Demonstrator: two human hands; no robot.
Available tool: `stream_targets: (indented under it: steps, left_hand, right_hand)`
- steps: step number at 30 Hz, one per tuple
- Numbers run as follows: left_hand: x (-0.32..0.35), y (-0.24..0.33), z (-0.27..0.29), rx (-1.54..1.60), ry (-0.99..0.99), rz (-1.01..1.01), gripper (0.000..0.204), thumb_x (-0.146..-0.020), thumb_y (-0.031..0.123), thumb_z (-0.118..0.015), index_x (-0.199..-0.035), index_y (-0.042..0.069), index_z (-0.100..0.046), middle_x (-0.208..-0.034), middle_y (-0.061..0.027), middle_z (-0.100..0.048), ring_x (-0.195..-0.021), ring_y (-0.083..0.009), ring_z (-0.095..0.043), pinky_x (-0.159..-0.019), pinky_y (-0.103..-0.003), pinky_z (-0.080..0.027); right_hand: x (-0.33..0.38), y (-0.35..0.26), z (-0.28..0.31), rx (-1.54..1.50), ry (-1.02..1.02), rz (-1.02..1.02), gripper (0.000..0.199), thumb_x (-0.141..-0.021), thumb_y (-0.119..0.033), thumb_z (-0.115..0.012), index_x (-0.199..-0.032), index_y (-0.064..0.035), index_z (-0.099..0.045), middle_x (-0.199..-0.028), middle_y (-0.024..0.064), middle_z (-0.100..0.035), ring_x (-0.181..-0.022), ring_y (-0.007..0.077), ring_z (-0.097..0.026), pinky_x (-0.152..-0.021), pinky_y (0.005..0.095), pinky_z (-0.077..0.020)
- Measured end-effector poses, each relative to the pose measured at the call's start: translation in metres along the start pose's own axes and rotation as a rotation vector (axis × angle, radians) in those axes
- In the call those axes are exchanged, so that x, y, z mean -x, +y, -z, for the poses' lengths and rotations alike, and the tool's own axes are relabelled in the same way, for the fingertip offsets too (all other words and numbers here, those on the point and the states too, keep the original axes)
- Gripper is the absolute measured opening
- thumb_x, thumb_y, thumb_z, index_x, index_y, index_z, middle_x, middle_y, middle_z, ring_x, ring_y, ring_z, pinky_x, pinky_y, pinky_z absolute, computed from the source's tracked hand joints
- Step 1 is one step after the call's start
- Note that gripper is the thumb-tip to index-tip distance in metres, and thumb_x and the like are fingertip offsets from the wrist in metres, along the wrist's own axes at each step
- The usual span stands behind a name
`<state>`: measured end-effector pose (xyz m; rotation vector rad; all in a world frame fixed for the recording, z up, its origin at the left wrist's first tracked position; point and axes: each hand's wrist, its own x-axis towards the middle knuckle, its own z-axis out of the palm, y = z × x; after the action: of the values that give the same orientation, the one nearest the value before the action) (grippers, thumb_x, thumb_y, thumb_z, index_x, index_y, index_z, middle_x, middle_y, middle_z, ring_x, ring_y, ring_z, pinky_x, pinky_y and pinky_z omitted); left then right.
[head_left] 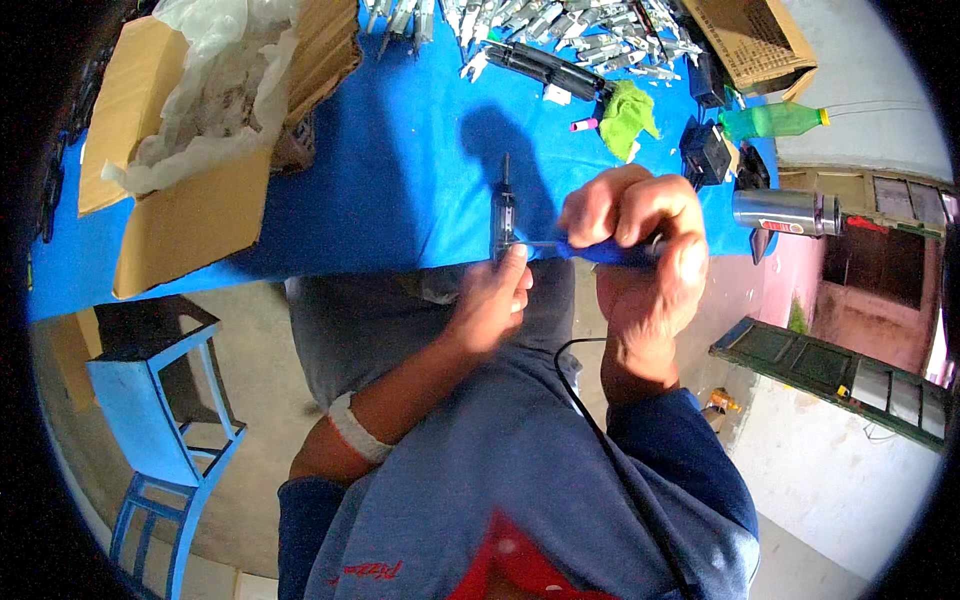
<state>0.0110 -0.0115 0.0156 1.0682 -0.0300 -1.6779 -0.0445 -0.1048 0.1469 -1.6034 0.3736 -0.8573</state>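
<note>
My left hand (pixel 490 305) is closed on the lower end of a slim dark device (pixel 503 212) with a thin metal tip, held upright in view at the table's near edge. A blue-handled screwdriver (pixel 600 252) lies sideways in my right hand (pixel 650 235), whose fingers are wrapped round the handle. Its thin shaft points left and its end meets the side of the device near my left thumb. Whether it sits in a screw is too small to tell.
On the blue cloth (pixel 400 190) stands an open cardboard box (pixel 195 205) with plastic lining. Many grey parts (pixel 570 25), a black tube-like tool (pixel 545 68), a green rag (pixel 628 115), a green bottle (pixel 775 121) and a metal flask (pixel 785 212) lie farther off. A blue chair (pixel 150 420) stands left.
</note>
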Motion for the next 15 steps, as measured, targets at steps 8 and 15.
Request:
stream_targets:
  steps: [8, 15]
  left_hand:
    - [0.001, 0.001, -0.001, -0.031, 0.017, 0.043, 0.042, -0.089, 0.047, -0.048, -0.072, 0.009, -0.046, -0.05, 0.0035, -0.035, -0.037, -0.0066, -0.028, -0.035, -0.023, -0.021]
    - [0.0, -0.006, 0.003, -0.139, 0.07, -0.045, 0.046, -0.09, 0.047, -0.047, -0.068, 0.007, -0.052, -0.049, 0.0013, -0.042, -0.038, -0.0098, -0.039, -0.036, -0.027, -0.029]
  right_hand:
    - [0.021, -0.004, -0.041, -0.126, 0.515, 0.125, 0.041, -0.094, -0.042, -0.038, -0.07, -0.0086, -0.04, -0.072, 0.0052, -0.041, -0.063, 0.0164, -0.038, -0.059, 0.0314, -0.033]
    - [0.006, -0.001, -0.026, -0.272, 0.099, 0.095, 0.044, -0.089, -0.037, -0.044, -0.053, -0.0128, -0.042, -0.044, 0.0013, -0.04, -0.037, 0.0132, -0.034, -0.041, 0.0286, -0.0279]
